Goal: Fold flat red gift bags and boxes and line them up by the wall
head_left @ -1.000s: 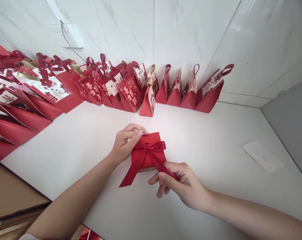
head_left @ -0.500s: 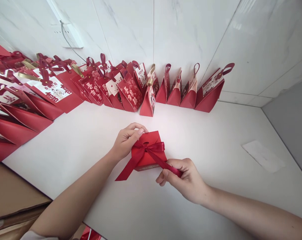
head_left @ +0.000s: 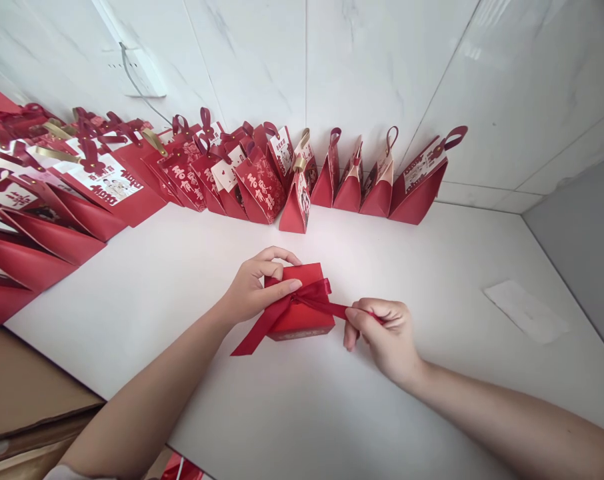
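Pinching one tail of the red ribbon (head_left: pixel 338 309) between thumb and forefinger, the right hand (head_left: pixel 389 333) holds it stretched taut to the right of the single red box (head_left: pixel 305 321), which sits on the white table (head_left: pixel 182 267) straight ahead. The left hand (head_left: pixel 255 290) clamps the box, fingers curled over its far edge and thumb pressed on the ribbon's crossing; the second tail lies loose on the table to the left. Red gift bags (head_left: pixel 379 187) line the wall: four stand clear at the right end, the others overlap too much to count. One white paper slip (head_left: pixel 525 312) lies well apart at the right.
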`<state>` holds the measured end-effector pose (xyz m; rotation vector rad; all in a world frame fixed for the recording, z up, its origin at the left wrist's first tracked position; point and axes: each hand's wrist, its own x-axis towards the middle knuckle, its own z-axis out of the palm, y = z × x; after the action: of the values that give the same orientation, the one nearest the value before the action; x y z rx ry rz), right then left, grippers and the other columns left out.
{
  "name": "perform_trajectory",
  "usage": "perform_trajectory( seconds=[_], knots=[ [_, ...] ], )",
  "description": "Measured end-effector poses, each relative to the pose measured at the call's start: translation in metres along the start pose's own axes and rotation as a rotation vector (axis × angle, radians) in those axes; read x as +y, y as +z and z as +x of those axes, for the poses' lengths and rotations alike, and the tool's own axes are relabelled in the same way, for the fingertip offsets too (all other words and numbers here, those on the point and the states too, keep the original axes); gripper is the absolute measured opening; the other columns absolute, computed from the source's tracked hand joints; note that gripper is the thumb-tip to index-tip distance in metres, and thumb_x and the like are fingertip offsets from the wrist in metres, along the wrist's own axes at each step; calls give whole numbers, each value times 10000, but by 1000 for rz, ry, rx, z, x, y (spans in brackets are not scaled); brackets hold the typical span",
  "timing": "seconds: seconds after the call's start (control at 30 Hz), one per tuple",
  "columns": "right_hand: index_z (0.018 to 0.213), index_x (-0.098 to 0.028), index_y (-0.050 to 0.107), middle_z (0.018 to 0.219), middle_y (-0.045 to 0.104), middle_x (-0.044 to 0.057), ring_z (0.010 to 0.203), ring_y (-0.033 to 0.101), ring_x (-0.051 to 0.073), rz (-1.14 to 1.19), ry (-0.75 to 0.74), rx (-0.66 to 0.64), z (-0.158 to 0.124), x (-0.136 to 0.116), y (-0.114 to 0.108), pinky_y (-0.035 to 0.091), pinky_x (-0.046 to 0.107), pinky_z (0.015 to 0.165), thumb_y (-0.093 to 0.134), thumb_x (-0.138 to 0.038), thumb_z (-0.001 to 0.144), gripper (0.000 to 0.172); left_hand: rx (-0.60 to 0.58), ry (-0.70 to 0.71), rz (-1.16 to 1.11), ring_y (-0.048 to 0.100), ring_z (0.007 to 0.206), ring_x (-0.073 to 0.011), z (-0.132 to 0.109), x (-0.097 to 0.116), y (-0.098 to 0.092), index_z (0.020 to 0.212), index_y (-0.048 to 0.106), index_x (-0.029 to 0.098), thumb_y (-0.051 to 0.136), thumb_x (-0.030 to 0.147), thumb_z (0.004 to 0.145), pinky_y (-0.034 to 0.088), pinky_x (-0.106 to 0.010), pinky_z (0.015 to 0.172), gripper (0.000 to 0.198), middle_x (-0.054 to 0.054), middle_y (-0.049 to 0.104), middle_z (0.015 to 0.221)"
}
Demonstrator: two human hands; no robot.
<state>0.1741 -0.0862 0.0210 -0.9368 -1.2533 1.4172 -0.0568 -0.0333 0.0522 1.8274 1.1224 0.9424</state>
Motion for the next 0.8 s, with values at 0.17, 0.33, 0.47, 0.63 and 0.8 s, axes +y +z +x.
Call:
perform_trajectory(
  seconds=[0.17, 0.33, 0.47, 0.63, 0.8],
  knots=[
    [610, -213, 525, 568, 570, 0, 514, 524, 139, 100, -100, 122, 17, 6, -11, 445, 282, 538, 505, -360, 952, 374, -102, -33, -130, 636, 891, -213, 0, 1, -4, 557, 463, 163, 580, 425, 901, 519, -347, 777, 448, -119, 620, 1158],
    [874, -237, 583, 895, 569, 25, 792, 560, 172, 39, -211, 165, 31, 0, -18, 479, 281, 649, 505, -371, 957, 176, -287, -10, -95, 604, 1101, -278, -3, 10, -4, 645, 469, 179, 746, 359, 778, 493, -408, 942, 356, -120, 568, 1283],
    [860, -233, 615, 971, 602, 58, 981, 577, 221, -175, -279, -83, 32, -18, -22, 466, 375, 917, 507, -415, 971, 239, -366, -1, -65, 576, 1172, -298, -5, 19, 3, 662, 468, 187, 827, 315, 684, 472, -444, 1000, 382, -128, 561, 1289],
    [766, -221, 625, 1149, 594, 75, 1214, 518, 250, -300, -140, -282, 33, -36, -24, 409, 401, 1041, 490, -436, 989, 338, -371, -5, -47, 537, 1234, -304, -5, 20, 4, 664, 475, 191, 848, 323, 660, 443, -461, 1047, 396, -112, 558, 1297],
    [756, -214, 604, 1183, 596, 58, 1203, 532, 231, -309, -41, -379, 37, -40, -25, 391, 394, 1059, 512, -416, 984, 318, -368, -11, -11, 505, 1271, -288, -6, 21, 2, 686, 466, 196, 851, 329, 662, 415, -440, 1075, 408, -101, 541, 1324]
  ],
)
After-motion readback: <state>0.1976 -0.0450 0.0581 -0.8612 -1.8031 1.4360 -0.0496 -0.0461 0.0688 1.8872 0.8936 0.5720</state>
